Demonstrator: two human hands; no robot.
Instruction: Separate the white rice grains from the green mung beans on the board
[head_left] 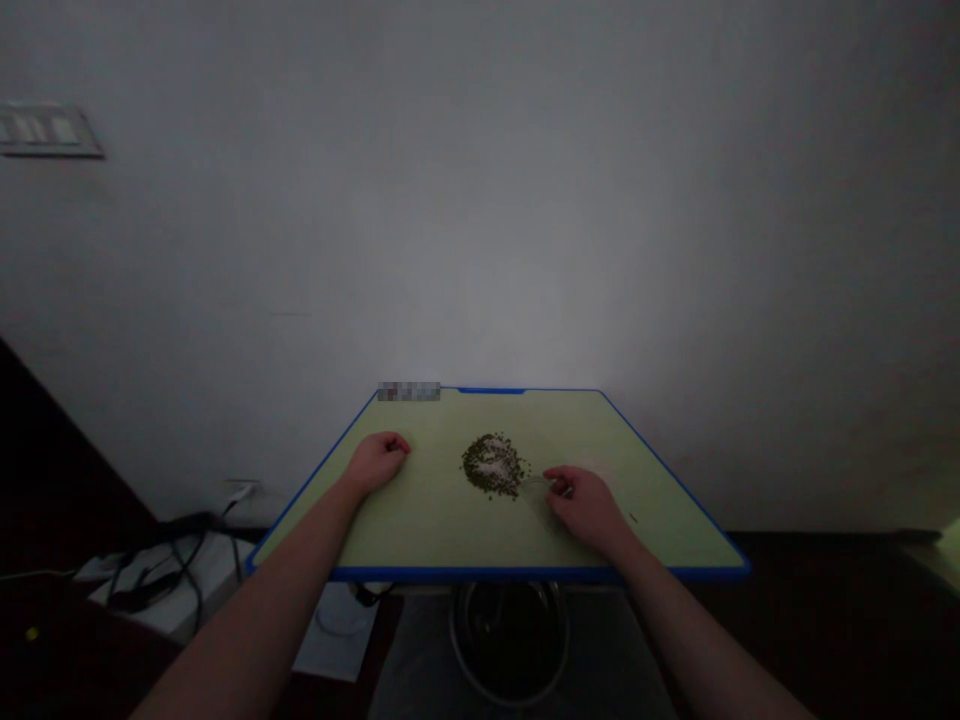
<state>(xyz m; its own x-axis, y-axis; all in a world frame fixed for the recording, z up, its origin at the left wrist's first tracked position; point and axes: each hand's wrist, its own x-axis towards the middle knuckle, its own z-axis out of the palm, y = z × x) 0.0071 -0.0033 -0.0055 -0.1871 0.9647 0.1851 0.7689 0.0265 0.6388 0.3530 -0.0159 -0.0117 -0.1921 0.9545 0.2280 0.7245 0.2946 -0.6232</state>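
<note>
Two bare hands over a board, seen from the head. The pale green board point(427, 530) is filling the lower center of the frame, its blue rim point(499, 574) widening toward the viewer. Near the middle of the board, just below the frame's center, a pile of small grains point(472, 474) is lying loosely heaped; dark greenish grains are forming the outer part, while whitish ones are showing across the middle, and a few strays are lying around the edge.

The right hand point(585, 503), right of the pile, is holding a thin, pale utensil point(534, 484) with thumb and fingers closed on it; the utensil's far end is meeting the pile's lower right edge, its exact kind being too faint to tell. The left hand point(379, 462), left of the pile and well apart from it, is resting on the board with fingers curled; whether its fingertips are touching cannot be told.

A small dark sliver point(634, 519) is lying right of the right hand. Below the board, at bottom center, a round pot point(514, 650) is standing. Cables point(187, 560) are trailing over a white box at lower left, and a switch plate point(49, 130) is occupying the upper left of the gray wall point(480, 200).
</note>
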